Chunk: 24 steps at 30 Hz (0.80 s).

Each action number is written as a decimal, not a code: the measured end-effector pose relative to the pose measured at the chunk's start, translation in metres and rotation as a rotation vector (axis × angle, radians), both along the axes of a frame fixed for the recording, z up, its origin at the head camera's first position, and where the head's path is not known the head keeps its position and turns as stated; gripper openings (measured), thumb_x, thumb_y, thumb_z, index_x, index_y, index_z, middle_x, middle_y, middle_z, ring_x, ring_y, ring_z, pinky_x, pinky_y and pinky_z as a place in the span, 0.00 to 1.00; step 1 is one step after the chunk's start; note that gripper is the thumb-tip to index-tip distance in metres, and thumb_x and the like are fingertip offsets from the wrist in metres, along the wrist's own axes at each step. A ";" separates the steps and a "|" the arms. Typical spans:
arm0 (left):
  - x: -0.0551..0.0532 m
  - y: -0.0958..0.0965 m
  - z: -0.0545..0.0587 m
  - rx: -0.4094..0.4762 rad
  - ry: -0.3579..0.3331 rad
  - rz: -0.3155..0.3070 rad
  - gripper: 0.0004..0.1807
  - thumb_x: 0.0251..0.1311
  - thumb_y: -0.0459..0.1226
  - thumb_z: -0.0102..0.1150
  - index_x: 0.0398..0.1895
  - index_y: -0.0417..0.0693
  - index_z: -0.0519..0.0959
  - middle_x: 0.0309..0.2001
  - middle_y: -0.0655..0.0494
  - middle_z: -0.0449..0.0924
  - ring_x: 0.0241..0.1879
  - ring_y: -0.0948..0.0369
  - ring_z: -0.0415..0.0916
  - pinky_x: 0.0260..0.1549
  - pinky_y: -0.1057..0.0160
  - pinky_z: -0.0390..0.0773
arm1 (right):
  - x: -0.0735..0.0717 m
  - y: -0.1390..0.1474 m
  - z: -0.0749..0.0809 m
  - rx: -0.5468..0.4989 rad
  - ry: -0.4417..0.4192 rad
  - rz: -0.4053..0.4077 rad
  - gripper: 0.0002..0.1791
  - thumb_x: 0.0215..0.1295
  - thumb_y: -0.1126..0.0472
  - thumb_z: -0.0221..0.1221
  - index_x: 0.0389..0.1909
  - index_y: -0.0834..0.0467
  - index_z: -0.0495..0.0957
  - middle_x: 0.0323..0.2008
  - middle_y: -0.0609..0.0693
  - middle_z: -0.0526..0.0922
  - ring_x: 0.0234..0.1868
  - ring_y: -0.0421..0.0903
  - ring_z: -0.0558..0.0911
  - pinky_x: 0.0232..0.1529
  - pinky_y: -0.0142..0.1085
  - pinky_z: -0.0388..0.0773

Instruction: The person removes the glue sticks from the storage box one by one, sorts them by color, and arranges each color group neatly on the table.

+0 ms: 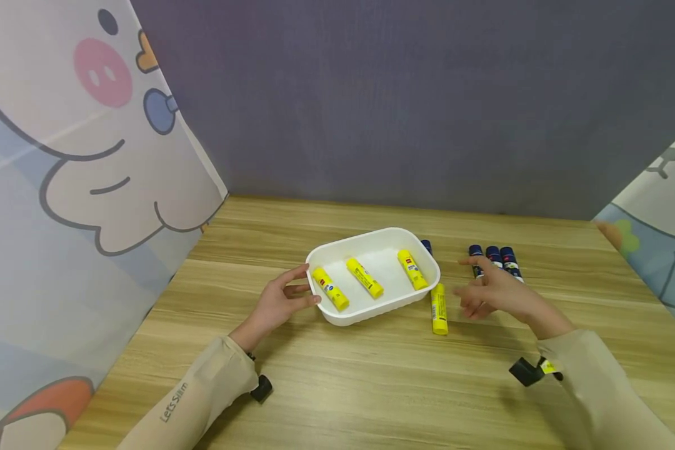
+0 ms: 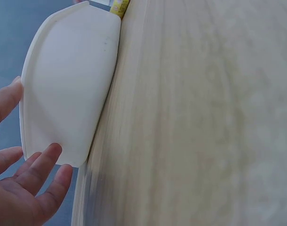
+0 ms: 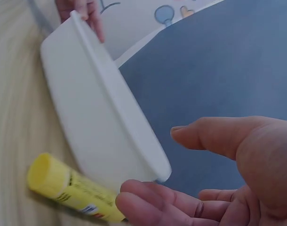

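white tray [image 1: 387, 265] | long axis crosswise | right end angled farther away

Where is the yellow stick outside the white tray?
In the head view, the yellow stick lies on the table, right of centre, beside the right end of the white tray, nearer the camera than three dark blue sticks.

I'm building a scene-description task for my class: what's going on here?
A person's left hand touches a white, rounded rectangular plastic tray holding three yellow cylindrical sticks. The right hand, holding nothing, is near a fourth yellow stick on the wood-grain table. Three dark-blue cylindrical sticks lie beyond it.
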<state>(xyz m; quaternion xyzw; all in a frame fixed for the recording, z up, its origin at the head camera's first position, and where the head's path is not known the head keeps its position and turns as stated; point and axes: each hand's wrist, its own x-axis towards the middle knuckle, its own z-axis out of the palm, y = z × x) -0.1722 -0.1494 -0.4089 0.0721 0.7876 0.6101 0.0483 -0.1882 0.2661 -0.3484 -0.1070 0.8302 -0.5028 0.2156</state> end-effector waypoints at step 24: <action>0.001 -0.001 -0.001 0.008 0.011 -0.002 0.39 0.58 0.29 0.69 0.72 0.34 0.63 0.64 0.34 0.68 0.59 0.40 0.75 0.52 0.54 0.81 | -0.026 -0.056 0.027 -0.029 0.068 0.040 0.45 0.67 0.61 0.64 0.76 0.65 0.46 0.39 0.66 0.82 0.33 0.56 0.84 0.35 0.46 0.86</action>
